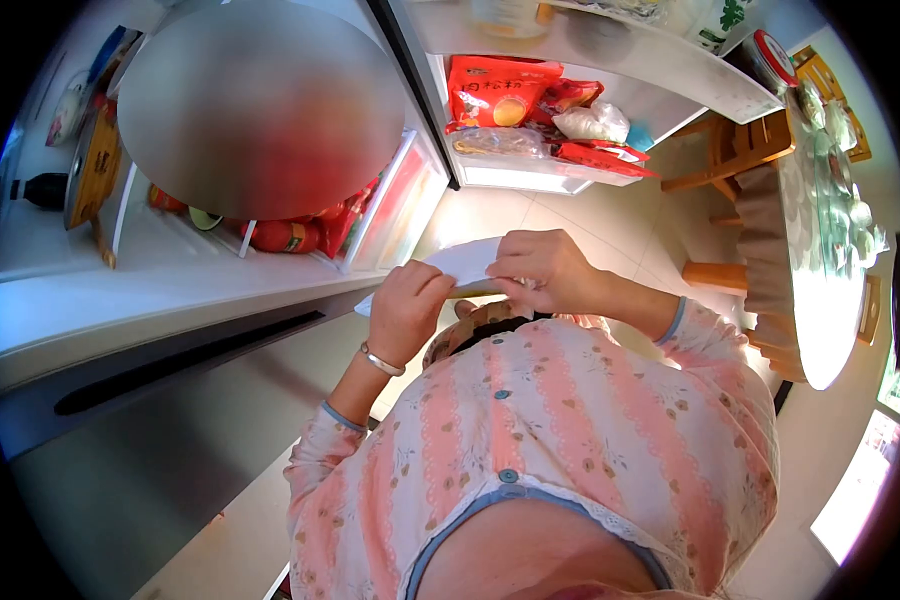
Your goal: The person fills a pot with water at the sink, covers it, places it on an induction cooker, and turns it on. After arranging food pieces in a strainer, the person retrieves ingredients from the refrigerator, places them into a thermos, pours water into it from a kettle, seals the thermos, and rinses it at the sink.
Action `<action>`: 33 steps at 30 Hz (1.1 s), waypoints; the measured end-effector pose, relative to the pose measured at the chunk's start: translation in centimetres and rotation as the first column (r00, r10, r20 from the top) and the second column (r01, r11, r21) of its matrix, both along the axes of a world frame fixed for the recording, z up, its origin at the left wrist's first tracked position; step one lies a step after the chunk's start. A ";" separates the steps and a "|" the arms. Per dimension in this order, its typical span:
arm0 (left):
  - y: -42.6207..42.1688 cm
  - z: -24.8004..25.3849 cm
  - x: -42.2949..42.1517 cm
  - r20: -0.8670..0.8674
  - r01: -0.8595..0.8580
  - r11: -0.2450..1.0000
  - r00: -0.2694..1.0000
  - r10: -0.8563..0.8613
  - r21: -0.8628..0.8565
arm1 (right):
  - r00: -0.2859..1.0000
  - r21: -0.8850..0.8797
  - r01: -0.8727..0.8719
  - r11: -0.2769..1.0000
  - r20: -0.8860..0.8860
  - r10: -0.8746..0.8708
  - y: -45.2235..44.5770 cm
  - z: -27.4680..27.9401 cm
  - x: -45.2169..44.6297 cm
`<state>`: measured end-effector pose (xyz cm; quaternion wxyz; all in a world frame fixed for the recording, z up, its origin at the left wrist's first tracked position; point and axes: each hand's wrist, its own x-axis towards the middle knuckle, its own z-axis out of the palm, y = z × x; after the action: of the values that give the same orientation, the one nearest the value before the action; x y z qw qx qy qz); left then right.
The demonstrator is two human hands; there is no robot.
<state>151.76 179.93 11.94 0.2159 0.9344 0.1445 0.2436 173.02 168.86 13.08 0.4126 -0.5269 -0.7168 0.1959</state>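
Both my hands hold a white, flat, thin item [465, 262] in front of my body, beside the open fridge. My left hand [410, 305], with a silver bracelet on the wrist, has its fingers closed on the left part of the item. On the right part, the fingers of my right hand [550, 268] are pinched near its upper edge. The item looks like a sheet or a bag; its exact kind is unclear. Part of it is hidden behind my fingers.
The fridge shelf [170, 290] is at the left, with red packages [290, 235] and a dark bottle [45, 190]. Its open door holds a red bag [495, 90]. A dining table [815, 330] and wooden chairs [730, 155] stand at the right. A blurred oval covers the upper left.
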 end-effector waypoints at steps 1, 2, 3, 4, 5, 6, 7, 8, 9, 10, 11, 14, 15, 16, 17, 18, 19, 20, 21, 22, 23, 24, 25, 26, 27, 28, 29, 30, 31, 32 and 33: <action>0.0 -0.3 0.0 -0.014 0.017 1.000 1.000 -0.016 0.022 | 1.000 0.001 -0.001 1.000 0.001 0.001 0.0 -0.1 0.0; -0.1 -0.4 0.0 -0.028 0.034 0.999 0.999 -0.032 0.042 | 0.999 0.007 -0.007 1.000 0.039 0.007 0.0 -0.1 0.0; -0.1 -0.3 0.1 -0.026 0.033 0.999 0.999 -0.032 0.043 | 0.997 0.012 -0.013 1.000 0.079 0.012 0.0 -0.1 0.0; -0.2 -0.2 0.2 -0.039 0.027 0.999 0.999 -0.026 0.032 | 0.997 0.012 -0.014 1.000 0.080 0.013 -0.1 0.1 0.1; -0.2 0.0 0.3 -0.052 0.019 1.000 0.998 -0.018 0.021 | 0.997 0.002 -0.006 1.000 0.078 0.006 -0.2 0.3 0.2; -0.2 0.1 0.3 -0.050 0.015 1.000 0.999 -0.014 0.020 | 0.997 -0.008 0.000 1.000 0.077 0.001 -0.3 0.5 0.3; 0.0 0.3 0.3 -0.040 0.014 1.000 0.999 -0.013 0.009 | 0.997 -0.008 -0.006 1.000 0.078 0.006 -0.5 0.4 0.4; 0.1 0.5 0.2 -0.030 0.011 1.000 0.999 -0.011 0.000 | 0.997 -0.017 0.001 1.000 0.074 0.000 -0.5 0.2 0.4; 0.1 0.9 0.2 -0.030 0.004 1.000 1.000 -0.004 0.003 | 0.998 -0.024 0.006 1.000 0.068 -0.004 -0.6 0.1 0.4; 0.0 1.4 0.2 0.005 -0.035 0.999 0.999 0.035 -0.003 | 0.998 -0.020 -0.002 1.000 0.067 0.003 -0.6 0.2 0.4; 0.0 1.7 0.1 0.037 -0.074 0.997 0.997 0.075 -0.012 | 0.998 -0.017 0.010 1.000 0.058 -0.009 -0.6 0.3 0.2; 0.2 0.7 0.0 0.047 0.038 0.998 0.998 -0.040 0.045 | 0.998 -0.020 0.009 1.000 0.060 -0.008 -0.6 0.5 0.0; 0.0 0.4 0.2 0.048 0.040 0.998 0.998 -0.042 0.045 | 0.997 -0.025 0.002 1.000 0.072 -0.001 -0.7 0.6 0.1; -0.3 0.2 0.6 0.061 0.067 0.998 0.996 -0.068 0.023 | 0.997 -0.025 0.007 1.000 0.074 -0.005 -0.8 0.6 0.1; -0.6 0.1 1.0 0.074 0.094 0.996 0.993 -0.094 0.002 | 0.996 -0.021 0.009 1.000 0.085 -0.007 -0.9 0.5 0.2; -0.8 0.1 1.3 0.075 0.098 0.995 0.992 -0.098 0.001 | 0.996 -0.018 0.010 1.000 0.094 -0.009 -1.0 0.4 0.2; -1.0 0.2 1.6 0.082 0.094 0.995 0.992 -0.092 -0.025 | 0.995 -0.019 0.014 1.000 0.094 -0.012 -1.2 0.2 0.2; -1.2 0.3 2.0 0.089 0.089 0.995 0.992 -0.085 -0.051 | 0.996 -0.026 0.014 1.000 0.084 -0.012 -1.3 0.0 0.3; -1.3 0.2 2.2 0.089 0.093 0.994 0.992 -0.088 -0.052 | 0.997 -0.032 0.014 0.999 0.073 -0.012 -1.4 -0.1 0.4; -1.5 0.1 2.5 0.086 0.091 0.994 0.993 -0.086 -0.059 | 0.997 -0.033 0.018 0.999 0.072 -0.016 -1.5 -0.1 0.4; -1.6 0.1 2.7 0.084 0.089 0.994 0.993 -0.084 -0.066 | 0.995 -0.034 0.030 0.999 0.095 -0.027 -1.6 -0.1 0.4; -1.8 -0.1 2.9 0.085 0.094 0.993 0.992 -0.089 -0.066 | 0.992 -0.032 0.042 0.999 0.119 -0.038 -1.6 -0.1 0.4; -1.9 -0.4 3.0 0.094 0.079 0.994 0.993 -0.072 -0.071 | 0.992 -0.032 0.048 0.998 0.120 -0.043 -1.7 -0.1 0.5; -2.1 -0.6 3.0 0.103 0.064 0.995 0.993 -0.056 -0.077 | 0.989 -0.050 0.055 0.997 0.139 -0.047 -1.7 0.0 0.5; -2.2 -0.8 3.1 0.103 0.072 0.994 0.993 -0.064 -0.077 | 0.986 -0.069 0.063 0.996 0.156 -0.052 -1.8 0.1 0.4; -2.2 -0.9 3.1 0.099 0.086 0.993 0.992 -0.078 -0.081 | 0.986 -0.068 0.071 0.995 0.157 -0.060 -1.7 0.2 0.4; -2.2 -1.0 3.1 0.096 0.101 0.991 0.991 -0.092 -0.084 | 0.984 -0.060 0.047 0.997 0.173 -0.036 -1.6 0.3 0.5; -2.3 -1.1 3.1 0.099 0.109 0.991 0.990 -0.100 -0.084 | 0.982 -0.052 0.022 0.998 0.191 -0.012 -1.6 0.3 0.6; -2.4 -1.3 2.9 0.087 0.109 0.990 0.991 -0.101 -0.085 | 0.981 -0.052 0.030 0.998 0.193 -0.020 -1.6 0.3 0.6; -2.4 -1.3 2.8 0.075 0.108 0.990 0.992 -0.102 -0.087 | 0.972 -0.023 -0.011 1.000 0.235 0.016 -1.7 0.1 0.7; -2.1 -0.9 2.6 0.077 0.114 0.990 0.991 -0.108 -0.087 | 0.959 0.004 -0.055 0.998 0.278 0.052 -1.7 0.1 0.7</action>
<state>154.33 177.80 11.01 0.2765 0.9208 0.0953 0.2581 173.77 167.11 13.16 0.3055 -0.5273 -0.7826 0.1271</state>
